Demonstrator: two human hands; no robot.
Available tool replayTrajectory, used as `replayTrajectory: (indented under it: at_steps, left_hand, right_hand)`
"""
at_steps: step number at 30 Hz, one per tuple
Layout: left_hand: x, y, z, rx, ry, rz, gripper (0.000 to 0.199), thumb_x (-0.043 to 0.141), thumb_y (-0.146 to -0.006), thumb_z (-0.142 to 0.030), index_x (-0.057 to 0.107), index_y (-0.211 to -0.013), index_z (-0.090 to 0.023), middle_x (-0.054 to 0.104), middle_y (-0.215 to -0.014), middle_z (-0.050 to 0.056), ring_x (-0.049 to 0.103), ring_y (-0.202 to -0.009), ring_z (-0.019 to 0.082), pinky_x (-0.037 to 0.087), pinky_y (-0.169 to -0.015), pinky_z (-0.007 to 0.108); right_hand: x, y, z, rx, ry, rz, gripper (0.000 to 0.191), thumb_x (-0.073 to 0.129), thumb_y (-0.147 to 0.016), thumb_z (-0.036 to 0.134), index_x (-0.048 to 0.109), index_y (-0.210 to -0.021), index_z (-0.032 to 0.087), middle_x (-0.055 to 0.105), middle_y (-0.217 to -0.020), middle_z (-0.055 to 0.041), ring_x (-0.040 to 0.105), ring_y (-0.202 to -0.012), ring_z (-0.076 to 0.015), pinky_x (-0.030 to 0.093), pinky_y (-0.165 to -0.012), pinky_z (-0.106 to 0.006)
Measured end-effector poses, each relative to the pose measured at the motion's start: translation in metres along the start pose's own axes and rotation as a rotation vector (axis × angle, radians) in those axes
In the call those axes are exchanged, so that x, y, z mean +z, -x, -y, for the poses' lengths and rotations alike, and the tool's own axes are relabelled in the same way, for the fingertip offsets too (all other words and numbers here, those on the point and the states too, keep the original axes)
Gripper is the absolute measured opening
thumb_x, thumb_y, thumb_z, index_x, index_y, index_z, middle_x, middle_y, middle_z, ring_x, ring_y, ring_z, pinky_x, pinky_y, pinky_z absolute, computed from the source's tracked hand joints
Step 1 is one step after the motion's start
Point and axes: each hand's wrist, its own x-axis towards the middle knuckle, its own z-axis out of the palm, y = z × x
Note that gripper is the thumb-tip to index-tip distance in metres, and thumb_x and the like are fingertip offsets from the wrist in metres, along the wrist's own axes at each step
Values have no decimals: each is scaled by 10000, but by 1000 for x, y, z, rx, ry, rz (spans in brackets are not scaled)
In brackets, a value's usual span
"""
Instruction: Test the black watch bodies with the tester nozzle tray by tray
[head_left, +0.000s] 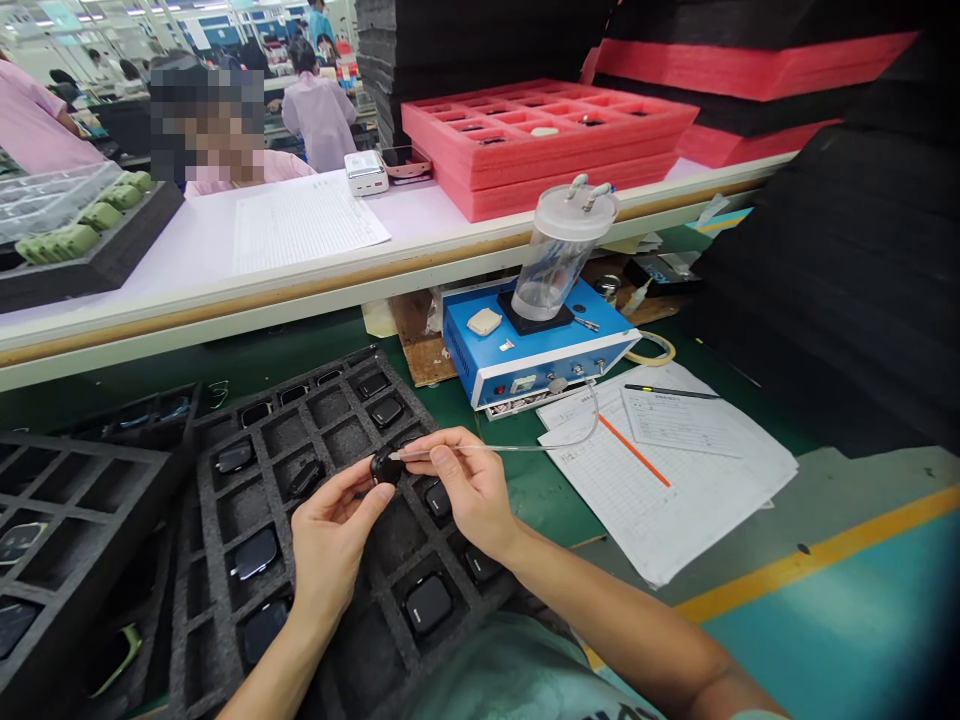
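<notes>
Between thumb and fingers, my left hand grips a small black watch case above a black foam tray. My right hand pinches the end of a thin clear tube, its pale tip against the side of the watch case. From there the tube runs right and curves up to a blue box-shaped machine, on which a clear lidded cylinder stands tilted. Beneath my hands, several black watch cases, such as one watch case, lie in the tray's compartments.
Right of the machine lie paper sheets with an orange stick and a black pen. Another foam tray overlaps at left. Pink foam trays sit on the shelf above; dark foam stacks stand at right. People work beyond.
</notes>
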Motion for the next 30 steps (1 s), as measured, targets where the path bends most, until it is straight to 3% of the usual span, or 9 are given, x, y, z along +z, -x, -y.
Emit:
replayTrajectory:
  at_steps: [30]
  left_hand:
    - [0,1,-1,-9,6,7,435,941,-544,-308,817,-947,-203,800,-886,49,730,-820,182,608,-814,288]
  right_hand:
    - [0,-1,1,1,-5,-3,208,571,-1003,388,684,-1008,213,747,-993,-53,756,-947,-188,645,-855,-356]
